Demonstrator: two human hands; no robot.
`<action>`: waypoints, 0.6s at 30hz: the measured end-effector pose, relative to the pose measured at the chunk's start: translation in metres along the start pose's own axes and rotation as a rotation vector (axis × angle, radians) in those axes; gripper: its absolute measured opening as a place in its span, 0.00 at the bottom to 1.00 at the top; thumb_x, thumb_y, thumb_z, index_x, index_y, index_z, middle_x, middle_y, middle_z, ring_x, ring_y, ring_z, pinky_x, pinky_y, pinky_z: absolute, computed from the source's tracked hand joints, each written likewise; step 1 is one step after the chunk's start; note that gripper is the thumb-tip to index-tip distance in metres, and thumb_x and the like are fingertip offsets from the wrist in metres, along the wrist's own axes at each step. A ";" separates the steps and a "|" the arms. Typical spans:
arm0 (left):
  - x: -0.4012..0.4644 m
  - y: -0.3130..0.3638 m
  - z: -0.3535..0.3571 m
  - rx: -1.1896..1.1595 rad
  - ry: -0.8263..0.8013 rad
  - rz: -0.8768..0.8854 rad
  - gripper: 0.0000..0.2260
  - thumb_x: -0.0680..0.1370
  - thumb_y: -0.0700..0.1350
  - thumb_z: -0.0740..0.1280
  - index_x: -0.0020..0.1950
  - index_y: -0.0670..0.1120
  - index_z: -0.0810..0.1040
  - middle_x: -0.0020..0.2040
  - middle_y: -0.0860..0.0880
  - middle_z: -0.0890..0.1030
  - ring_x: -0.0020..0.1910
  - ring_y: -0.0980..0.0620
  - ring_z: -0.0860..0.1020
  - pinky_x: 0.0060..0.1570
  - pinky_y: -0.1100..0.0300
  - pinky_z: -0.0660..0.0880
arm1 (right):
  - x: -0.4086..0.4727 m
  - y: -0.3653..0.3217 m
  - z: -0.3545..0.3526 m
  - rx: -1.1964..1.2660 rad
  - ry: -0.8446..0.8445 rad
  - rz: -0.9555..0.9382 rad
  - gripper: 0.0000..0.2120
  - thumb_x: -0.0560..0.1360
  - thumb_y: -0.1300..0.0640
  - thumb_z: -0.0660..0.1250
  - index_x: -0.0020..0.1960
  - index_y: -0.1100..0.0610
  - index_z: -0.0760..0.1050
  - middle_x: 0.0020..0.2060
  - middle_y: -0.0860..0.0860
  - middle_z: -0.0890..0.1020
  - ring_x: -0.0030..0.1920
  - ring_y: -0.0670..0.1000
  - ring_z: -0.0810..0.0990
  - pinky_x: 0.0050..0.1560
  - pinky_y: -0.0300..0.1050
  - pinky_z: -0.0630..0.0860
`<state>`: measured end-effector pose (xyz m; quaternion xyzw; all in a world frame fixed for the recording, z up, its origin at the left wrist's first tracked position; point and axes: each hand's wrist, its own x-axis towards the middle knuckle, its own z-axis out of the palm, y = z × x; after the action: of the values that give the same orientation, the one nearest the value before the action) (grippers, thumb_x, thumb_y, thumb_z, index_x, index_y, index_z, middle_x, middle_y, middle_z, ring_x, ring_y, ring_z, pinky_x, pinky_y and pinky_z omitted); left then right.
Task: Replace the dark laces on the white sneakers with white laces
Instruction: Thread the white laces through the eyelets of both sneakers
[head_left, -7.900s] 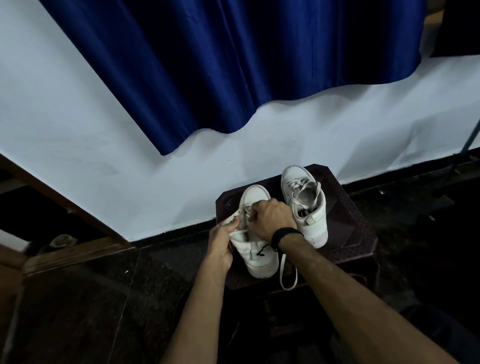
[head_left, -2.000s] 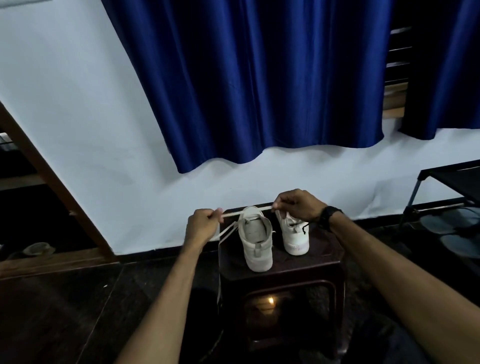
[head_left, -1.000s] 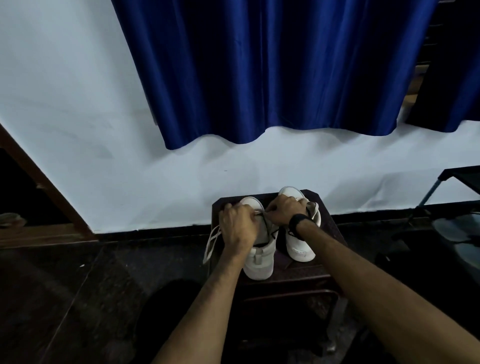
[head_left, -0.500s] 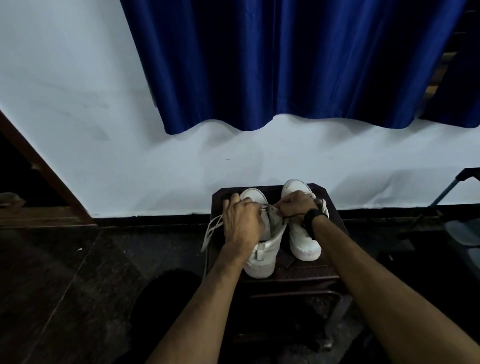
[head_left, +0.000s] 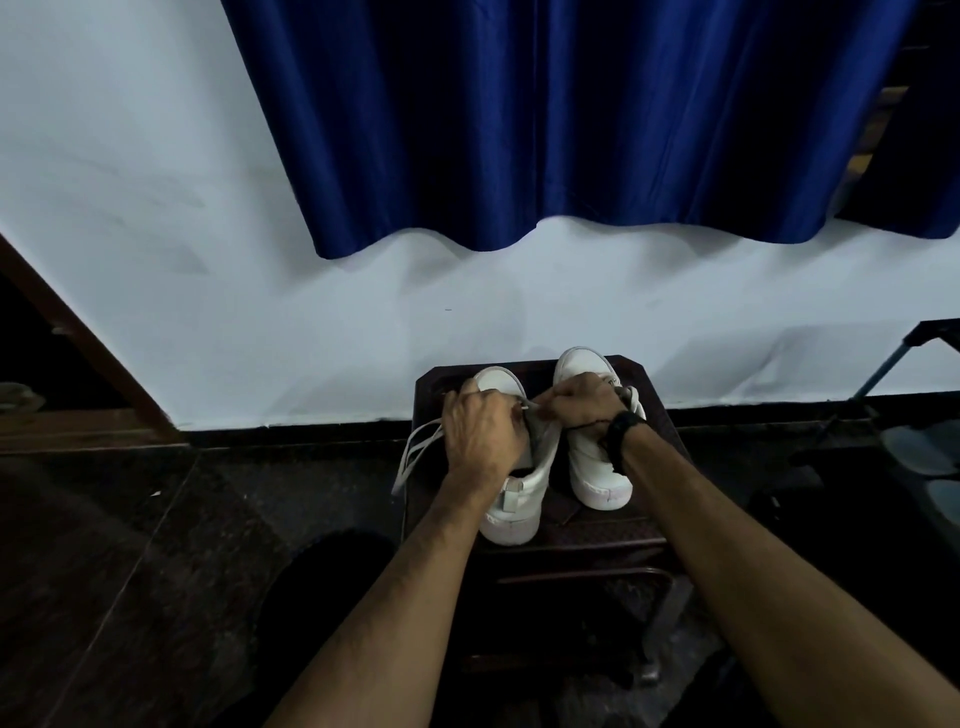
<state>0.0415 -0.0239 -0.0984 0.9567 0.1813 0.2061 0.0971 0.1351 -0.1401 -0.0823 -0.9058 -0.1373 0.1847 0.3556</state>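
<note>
Two white sneakers stand side by side, heels toward me, on a dark brown stool (head_left: 654, 519). My left hand (head_left: 480, 426) lies over the top of the left sneaker (head_left: 517, 493) with its fingers curled on the white lace (head_left: 415, 452), whose loose end loops off the stool's left side. My right hand (head_left: 582, 400), with a black band on its wrist, pinches the same lace just above the left sneaker's tongue, between the two shoes. The right sneaker (head_left: 597, 467) is partly hidden behind my right wrist. The eyelets are hidden under my hands.
The stool stands against a white wall with a dark skirting. A blue curtain (head_left: 545, 119) hangs above. A dark metal rack (head_left: 930, 338) with shoes under it is at the right edge. A wooden door frame (head_left: 78, 338) slants at the left. The floor is dark stone.
Two seconds ago my hands held the lace stretched wide apart above the shoes. They have since come together over the left sneaker. In the last half second they have barely moved.
</note>
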 end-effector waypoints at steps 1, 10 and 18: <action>0.000 0.001 0.001 -0.002 -0.001 -0.012 0.10 0.70 0.49 0.65 0.40 0.49 0.85 0.34 0.45 0.81 0.44 0.43 0.77 0.49 0.50 0.72 | -0.001 0.000 0.001 0.022 -0.009 0.000 0.07 0.71 0.51 0.73 0.48 0.50 0.85 0.44 0.49 0.86 0.49 0.47 0.82 0.56 0.40 0.77; 0.000 -0.002 0.009 0.069 0.074 0.036 0.06 0.70 0.47 0.68 0.38 0.50 0.85 0.32 0.50 0.81 0.40 0.46 0.75 0.43 0.53 0.66 | 0.010 0.004 0.007 0.014 -0.040 -0.023 0.22 0.67 0.38 0.63 0.48 0.52 0.85 0.49 0.51 0.85 0.54 0.52 0.81 0.59 0.49 0.76; -0.002 -0.006 0.008 0.101 0.074 0.082 0.05 0.73 0.48 0.67 0.39 0.53 0.83 0.33 0.52 0.80 0.41 0.48 0.72 0.43 0.52 0.64 | 0.001 -0.007 0.009 -0.116 -0.069 -0.009 0.08 0.72 0.49 0.66 0.48 0.47 0.82 0.51 0.51 0.84 0.57 0.54 0.81 0.62 0.53 0.74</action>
<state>0.0417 -0.0203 -0.1078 0.9587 0.1554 0.2358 0.0331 0.1312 -0.1296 -0.0839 -0.9174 -0.1638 0.2059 0.2986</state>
